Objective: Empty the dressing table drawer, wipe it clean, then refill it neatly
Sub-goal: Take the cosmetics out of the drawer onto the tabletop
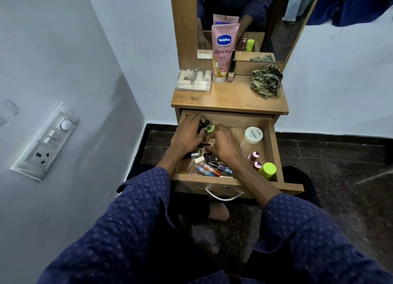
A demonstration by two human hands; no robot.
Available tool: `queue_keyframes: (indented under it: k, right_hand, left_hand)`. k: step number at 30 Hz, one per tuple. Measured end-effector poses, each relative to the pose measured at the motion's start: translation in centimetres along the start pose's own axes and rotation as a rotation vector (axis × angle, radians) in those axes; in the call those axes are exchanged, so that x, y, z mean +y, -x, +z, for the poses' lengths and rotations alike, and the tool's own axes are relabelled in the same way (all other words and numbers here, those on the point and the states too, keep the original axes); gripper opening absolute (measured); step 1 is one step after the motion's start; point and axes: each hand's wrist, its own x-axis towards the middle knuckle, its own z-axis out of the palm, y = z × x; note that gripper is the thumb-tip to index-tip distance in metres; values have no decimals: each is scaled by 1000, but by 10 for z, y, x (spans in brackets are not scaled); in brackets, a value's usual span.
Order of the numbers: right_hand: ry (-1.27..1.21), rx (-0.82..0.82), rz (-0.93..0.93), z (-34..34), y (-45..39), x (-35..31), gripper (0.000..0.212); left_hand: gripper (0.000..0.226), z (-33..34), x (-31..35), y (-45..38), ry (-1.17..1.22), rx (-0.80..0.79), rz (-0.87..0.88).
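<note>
Cosmetics (pixel 209 129) under both hands' fingers (pixel 198 122)

We see a dressing table (pixel 229 100) of matt, light wood grain, its open drawer (pixel 274 147) the same wood; the drawer handle (pixel 223 195) is shiny curved metal; the Vaseline tube (pixel 223 52) is glossy pink plastic; the organiser box (pixel 193 80) is clear plastic; the camouflage rag (pixel 265 80) is crumpled cloth; our sleeves (pixel 136 211) are printed blue fabric; the floor (pixel 340 162) is polished speckled stone.
</note>
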Motion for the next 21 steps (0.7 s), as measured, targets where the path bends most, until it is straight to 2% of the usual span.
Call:
queue_keyframes:
  k: [3, 8, 12, 14, 16, 19, 21]
  right_hand:
    - [83, 0, 1, 10, -4, -2, 41]
    - [81, 12, -42, 14, -4, -5, 49]
    - [49, 71, -50, -3, 0, -7, 28]
    - [-57, 89, -8, -15, -1, -3, 18]
    - [-220, 80, 54, -32, -5, 2, 12]
    - [-498, 16, 140, -63, -13, 10, 8]
    - [-600, 16, 145, -80, -20, 17, 9]
  left_hand:
    - [14, 0, 0, 1, 83, 39, -43]
    - [18, -2, -5, 0, 227, 129, -131]
    - [6, -6, -6, -2, 325, 183, -179]
    - [5, -6, -5, -2, 379, 211, -224]
    - [12, -9, -4, -2, 476, 219, -300]
    - [18, -15, -2, -5, 600, 203, -341]
    - [19, -20, 2, -9, 633, 198, -339]
